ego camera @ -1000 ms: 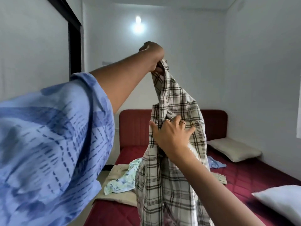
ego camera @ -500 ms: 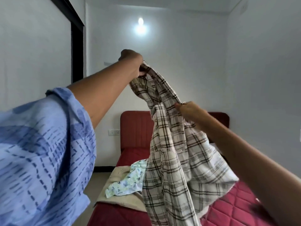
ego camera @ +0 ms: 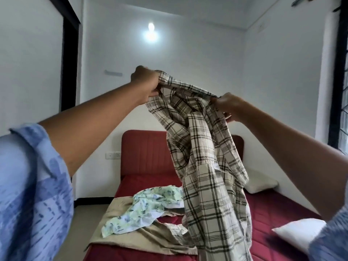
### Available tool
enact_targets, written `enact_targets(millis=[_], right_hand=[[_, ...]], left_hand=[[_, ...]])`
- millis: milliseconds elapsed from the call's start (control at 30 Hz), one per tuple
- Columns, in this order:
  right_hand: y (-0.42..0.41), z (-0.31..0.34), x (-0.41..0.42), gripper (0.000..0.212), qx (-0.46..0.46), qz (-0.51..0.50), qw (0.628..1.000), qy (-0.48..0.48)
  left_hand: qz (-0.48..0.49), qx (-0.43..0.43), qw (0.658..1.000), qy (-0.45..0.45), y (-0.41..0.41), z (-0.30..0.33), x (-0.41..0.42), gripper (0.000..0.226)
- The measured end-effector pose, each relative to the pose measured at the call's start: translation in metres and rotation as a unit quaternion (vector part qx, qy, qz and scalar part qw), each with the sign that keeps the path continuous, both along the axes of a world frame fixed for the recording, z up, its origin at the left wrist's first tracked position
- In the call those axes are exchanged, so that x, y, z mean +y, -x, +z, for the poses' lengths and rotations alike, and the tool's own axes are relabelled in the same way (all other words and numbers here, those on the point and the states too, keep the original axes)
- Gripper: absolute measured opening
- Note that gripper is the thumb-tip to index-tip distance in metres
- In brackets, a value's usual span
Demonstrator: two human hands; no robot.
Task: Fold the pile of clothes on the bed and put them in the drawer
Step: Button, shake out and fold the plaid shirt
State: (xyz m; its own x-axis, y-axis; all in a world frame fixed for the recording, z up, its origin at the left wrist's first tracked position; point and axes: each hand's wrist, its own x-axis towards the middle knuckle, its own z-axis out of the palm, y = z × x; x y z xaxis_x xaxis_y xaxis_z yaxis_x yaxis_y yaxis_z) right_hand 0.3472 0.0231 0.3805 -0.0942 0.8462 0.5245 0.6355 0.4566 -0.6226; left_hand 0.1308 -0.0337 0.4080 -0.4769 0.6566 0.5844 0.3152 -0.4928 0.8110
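Since the earlier frames, both hands have spread apart along the top edge of the plaid shirt [ego camera: 203,157]: the left hand [ego camera: 146,83] has lowered from its high raised position to the upper centre of the frame, and the right hand [ego camera: 227,106], previously in front of the hanging fabric, now sits right of centre, slightly lower than the left. Left hand state: fingers curled around a bunched corner of the shirt, gripping it. Right hand state: fingers and thumb pinching the opposite end of the same top edge. Between the two hands the fabric runs as a taut, slightly sloping band; below that band the shirt hangs in loose folds down the centre of the frame, its lower end running out past the bottom edge. The shirt is held in the air above the red bed [ego camera: 267,213], in front of the red headboard [ego camera: 143,151]. On the bed, lower centre-left, a floral garment [ego camera: 143,206] lies crumpled on top of a beige cloth [ego camera: 135,236] that extends over the bed's left edge. A beige pillow [ego camera: 261,182] lies at the right by the wall, and a white pillow [ego camera: 299,233] lies at the lower right. A lit bulb [ego camera: 151,28] is mounted high on the far wall, top centre.
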Motion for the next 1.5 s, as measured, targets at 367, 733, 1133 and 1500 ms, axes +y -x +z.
enact_targets(millis=[367, 733, 1133, 1500], right_hand=[[0.045, 0.012, -0.002, 0.044, -0.144, 0.069, 0.983, -0.091], [0.07, 0.009, -0.013, 0.042, -0.199, 0.238, 0.946, -0.092], [0.056, -0.046, -0.015, 0.052, -0.182, 0.286, 0.941, -0.01], [0.051, -0.139, -0.005, 0.038, -0.039, 0.351, 0.933, 0.069]], left_hand=[[0.262, 0.445, 0.843, 0.149, 0.054, -0.028, -0.011, 0.073], [-0.055, 0.419, 0.894, 0.153, 0.065, -0.072, 0.0, 0.074], [0.072, 0.368, 0.926, 0.037, 0.036, -0.035, 0.001, 0.038], [0.149, 0.387, 0.905, 0.097, 0.048, -0.038, -0.013, 0.045]])
